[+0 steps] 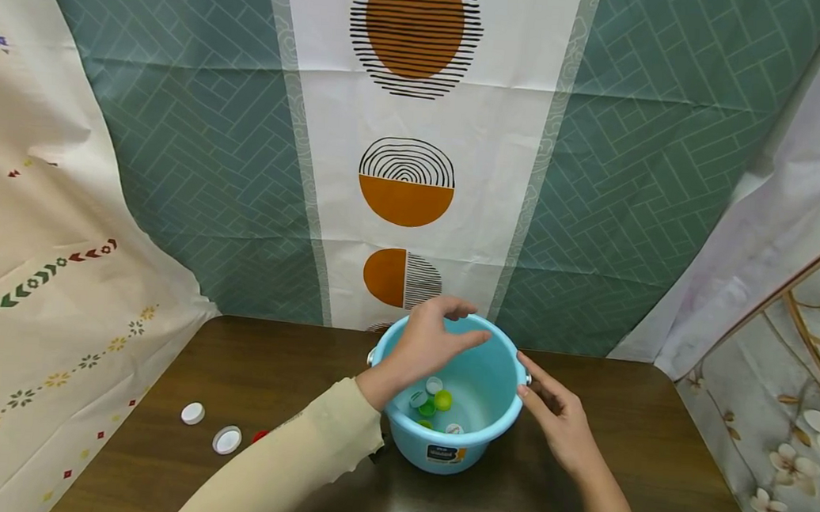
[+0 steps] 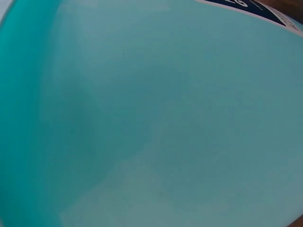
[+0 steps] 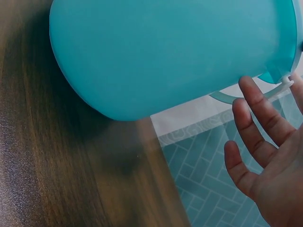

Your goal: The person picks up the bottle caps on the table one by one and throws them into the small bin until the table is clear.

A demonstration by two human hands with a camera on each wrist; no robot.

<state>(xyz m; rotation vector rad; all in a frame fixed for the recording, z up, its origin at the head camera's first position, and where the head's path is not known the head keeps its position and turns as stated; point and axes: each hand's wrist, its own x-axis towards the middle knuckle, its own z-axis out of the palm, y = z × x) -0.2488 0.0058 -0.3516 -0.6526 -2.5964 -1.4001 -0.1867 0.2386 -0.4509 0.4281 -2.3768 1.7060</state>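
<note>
A light blue bucket [image 1: 439,448] stands upright on the table, with several bottle caps [image 1: 443,400] in green, white and pale blue lying inside it. My left hand [image 1: 427,343] hovers over the bucket's mouth, thumb and fingers apart and nothing between them. At the right rim, by the handle joint, my right hand [image 1: 561,421] touches the bucket with its fingertips. In the right wrist view, loosely extended fingers [image 3: 258,111] lie beside the bucket wall and its handle [image 3: 225,98]. The bucket's outer wall [image 2: 156,118] fills the left wrist view, which hides the left hand.
On the brown table [image 1: 267,365], left of the bucket, lie a small white cap [image 1: 192,413], a larger white cap [image 1: 227,440] and a red cap [image 1: 260,436] partly covered by my left sleeve. Behind the table hangs a patterned curtain [image 1: 196,154].
</note>
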